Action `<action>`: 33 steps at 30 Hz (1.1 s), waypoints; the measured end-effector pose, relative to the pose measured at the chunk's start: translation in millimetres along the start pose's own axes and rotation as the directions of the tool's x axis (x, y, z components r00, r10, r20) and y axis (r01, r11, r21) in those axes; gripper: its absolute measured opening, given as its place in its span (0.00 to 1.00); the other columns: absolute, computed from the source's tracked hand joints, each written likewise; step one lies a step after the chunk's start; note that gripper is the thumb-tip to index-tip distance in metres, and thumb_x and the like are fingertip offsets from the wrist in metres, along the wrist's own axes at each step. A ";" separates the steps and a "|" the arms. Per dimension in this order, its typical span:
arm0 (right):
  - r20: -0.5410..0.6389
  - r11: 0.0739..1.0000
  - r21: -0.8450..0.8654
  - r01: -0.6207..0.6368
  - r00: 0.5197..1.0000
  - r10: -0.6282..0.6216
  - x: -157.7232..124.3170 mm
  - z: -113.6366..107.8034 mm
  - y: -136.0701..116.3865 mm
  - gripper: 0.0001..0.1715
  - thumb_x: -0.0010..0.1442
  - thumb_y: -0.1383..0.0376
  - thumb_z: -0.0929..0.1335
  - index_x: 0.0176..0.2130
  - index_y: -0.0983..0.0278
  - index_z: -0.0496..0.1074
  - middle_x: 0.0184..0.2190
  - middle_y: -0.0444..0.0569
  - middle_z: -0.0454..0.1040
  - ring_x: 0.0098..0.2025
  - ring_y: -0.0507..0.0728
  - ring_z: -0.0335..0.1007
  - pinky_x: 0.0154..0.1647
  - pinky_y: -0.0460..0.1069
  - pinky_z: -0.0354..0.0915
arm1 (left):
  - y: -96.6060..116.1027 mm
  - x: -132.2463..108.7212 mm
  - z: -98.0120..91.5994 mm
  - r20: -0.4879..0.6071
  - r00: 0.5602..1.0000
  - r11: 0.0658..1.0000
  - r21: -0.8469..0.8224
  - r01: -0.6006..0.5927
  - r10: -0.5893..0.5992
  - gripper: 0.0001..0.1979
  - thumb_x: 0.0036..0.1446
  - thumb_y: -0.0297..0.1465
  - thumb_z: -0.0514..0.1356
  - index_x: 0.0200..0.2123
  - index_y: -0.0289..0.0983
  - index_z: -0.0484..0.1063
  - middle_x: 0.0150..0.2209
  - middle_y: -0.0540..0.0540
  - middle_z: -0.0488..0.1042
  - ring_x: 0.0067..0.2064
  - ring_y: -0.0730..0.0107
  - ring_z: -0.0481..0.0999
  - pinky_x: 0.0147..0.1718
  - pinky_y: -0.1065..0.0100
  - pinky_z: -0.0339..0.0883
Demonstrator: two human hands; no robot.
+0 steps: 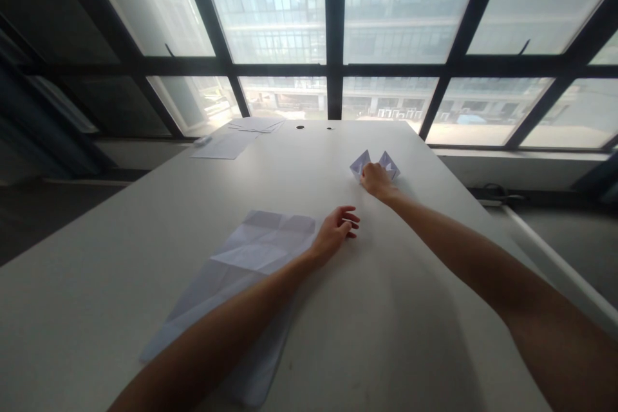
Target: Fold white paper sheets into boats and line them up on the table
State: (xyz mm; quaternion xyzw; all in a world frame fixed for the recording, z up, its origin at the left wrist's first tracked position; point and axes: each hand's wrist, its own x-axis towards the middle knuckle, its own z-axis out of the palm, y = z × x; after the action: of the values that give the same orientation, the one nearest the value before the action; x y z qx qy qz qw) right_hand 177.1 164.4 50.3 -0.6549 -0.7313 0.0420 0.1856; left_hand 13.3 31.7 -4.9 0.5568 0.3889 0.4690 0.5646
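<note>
A white folded-paper piece [389, 162] with two pointed peaks stands on the far right part of the table. My right hand [377, 179] is closed at its middle, covering the part between the peaks. Closer to me, my left hand [335, 230] hovers over or rests on the table, fingers loosely curled and apart, holding nothing. Under and beside my left forearm lies a large creased sheet of white paper [263, 241], its fold lines plainly showing. The forearm hides part of that sheet.
The white table [159, 219] runs toward a wall of dark-framed windows. At its far left are several flat white sheets [224, 145] and a small whitish object [203, 141]. Two dark spots, one a round hole [300, 127], are near the far edge.
</note>
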 end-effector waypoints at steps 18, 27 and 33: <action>-0.184 0.853 0.361 -0.376 0.868 0.460 -48.6 25.2 44.0 0.25 0.63 0.61 0.65 0.57 0.68 0.63 0.48 0.66 0.74 0.51 0.67 0.73 0.53 0.57 0.67 | -0.8 0.0 -3.5 -0.078 0.994 0.997 0.018 -0.079 0.080 0.18 0.51 0.27 0.57 0.48 0.34 0.70 0.45 0.40 0.77 0.37 0.69 0.77 0.33 0.68 0.71; -0.083 0.883 0.311 -0.351 0.915 0.394 -45.5 27.6 68.8 0.14 0.57 0.63 0.69 0.43 0.66 0.74 0.42 0.62 0.79 0.49 0.67 0.75 0.49 0.55 0.68 | -3.3 3.0 -3.7 -0.060 0.997 0.997 0.056 -0.046 0.050 0.17 0.51 0.27 0.57 0.46 0.34 0.73 0.42 0.42 0.77 0.37 0.68 0.77 0.31 0.69 0.71; -0.126 0.922 0.292 -0.256 0.945 0.303 -49.5 37.1 26.7 0.14 0.61 0.61 0.67 0.46 0.64 0.71 0.41 0.58 0.78 0.48 0.66 0.75 0.50 0.54 0.66 | -2.0 2.5 -2.7 -0.058 0.998 0.998 0.049 -0.033 0.036 0.15 0.51 0.27 0.56 0.43 0.34 0.73 0.40 0.42 0.77 0.36 0.69 0.77 0.31 0.70 0.70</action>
State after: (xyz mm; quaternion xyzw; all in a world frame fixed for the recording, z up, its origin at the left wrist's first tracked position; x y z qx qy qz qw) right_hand 193.8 126.7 -3.0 -0.7224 -0.5989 0.1122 0.3270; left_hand 11.5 35.0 -6.8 0.5630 0.4067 0.4854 0.5311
